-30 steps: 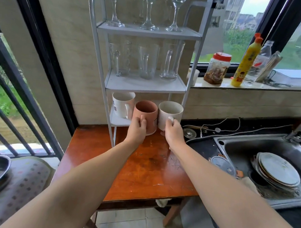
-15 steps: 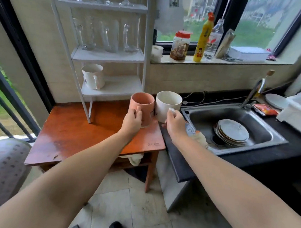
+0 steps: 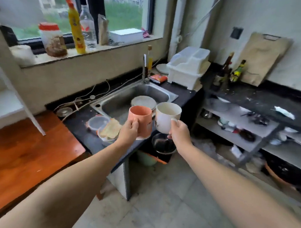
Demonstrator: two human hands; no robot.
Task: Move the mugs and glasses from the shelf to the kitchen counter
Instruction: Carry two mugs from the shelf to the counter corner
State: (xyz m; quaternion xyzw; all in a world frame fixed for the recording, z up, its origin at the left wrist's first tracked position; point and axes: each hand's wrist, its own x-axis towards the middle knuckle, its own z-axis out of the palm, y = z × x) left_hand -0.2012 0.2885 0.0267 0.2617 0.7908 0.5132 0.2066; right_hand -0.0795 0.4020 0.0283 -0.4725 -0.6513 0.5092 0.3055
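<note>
My left hand (image 3: 128, 132) grips an orange-pink mug (image 3: 142, 121) by its handle, upright in the air. Beside it my right hand (image 3: 179, 133) grips a white mug (image 3: 166, 117) by its handle, also upright. Both mugs hang over the front edge of the black kitchen counter (image 3: 85, 136), in front of the steel sink (image 3: 152, 92). Only a leg and shelf edges of the white shelf (image 3: 25, 113) show at the far left, so the mug and glasses on it are out of view.
Plates lie in the sink. Plastic containers and a cloth (image 3: 111, 129) sit on the counter left of it. An orange wooden table (image 3: 23, 159) is at lower left. A white dish rack (image 3: 188, 66) and a further dark counter (image 3: 263, 101) stand to the right, with cluttered shelves below.
The view has swung right, away from the shelf towards the sink and the far counter. Both hands have carried the two mugs from over the wooden table to over the counter's edge.
</note>
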